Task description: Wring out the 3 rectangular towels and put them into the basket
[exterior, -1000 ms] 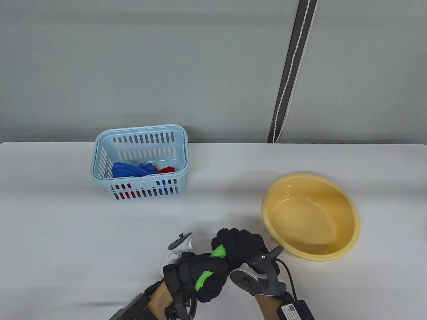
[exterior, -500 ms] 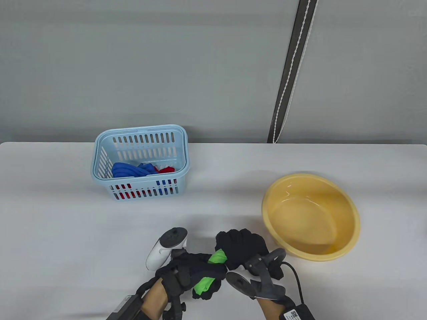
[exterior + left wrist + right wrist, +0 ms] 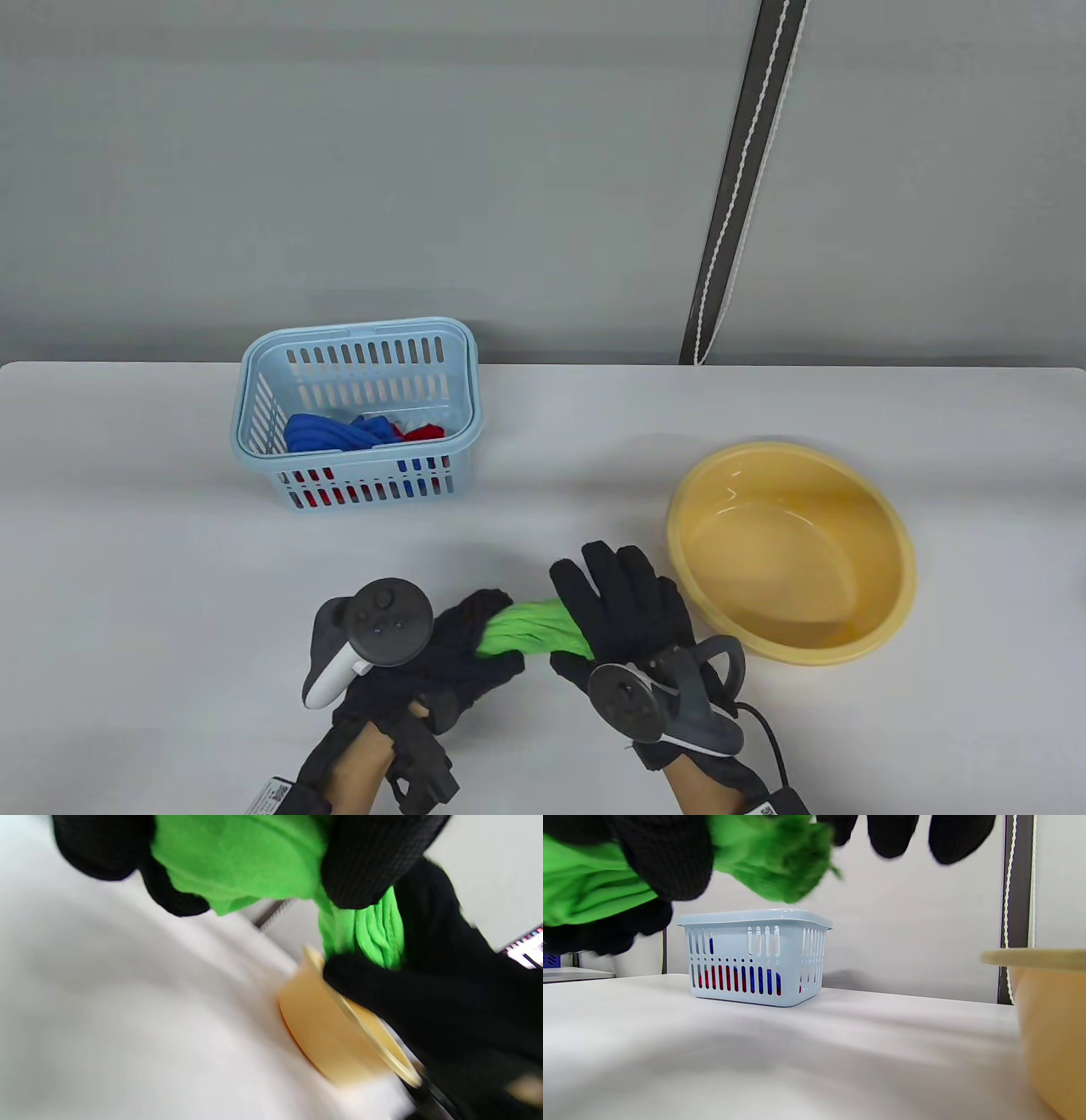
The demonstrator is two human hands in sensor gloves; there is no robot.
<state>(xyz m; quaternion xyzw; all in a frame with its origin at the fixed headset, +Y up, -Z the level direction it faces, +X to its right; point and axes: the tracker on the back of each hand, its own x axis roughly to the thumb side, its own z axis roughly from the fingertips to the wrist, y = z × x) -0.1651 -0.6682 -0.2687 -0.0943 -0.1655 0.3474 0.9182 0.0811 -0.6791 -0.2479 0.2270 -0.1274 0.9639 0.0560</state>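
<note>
A twisted green towel (image 3: 530, 628) hangs just above the table's front middle, between both gloved hands. My left hand (image 3: 475, 628) grips its left end, fingers (image 3: 373, 857) curled round the cloth (image 3: 237, 857). My right hand (image 3: 619, 594) lies over the right end with its fingers straight and spread, and the fingertips (image 3: 891, 832) stick out past the towel (image 3: 772, 853). The light blue slotted basket (image 3: 361, 335) stands at the back left. It holds a blue towel (image 3: 322, 435) and a red towel (image 3: 424, 433).
A yellow basin (image 3: 679, 509) with water in it stands to the right of my right hand, close to it. A cable runs from the right tracker off the bottom edge. White tabletop lies between the hands and the basket (image 3: 755, 955).
Both hands untwisted and rolled back, so more green towel shows between them. My right hand's fingers went from curled round the towel to straight. The left hand shifted left.
</note>
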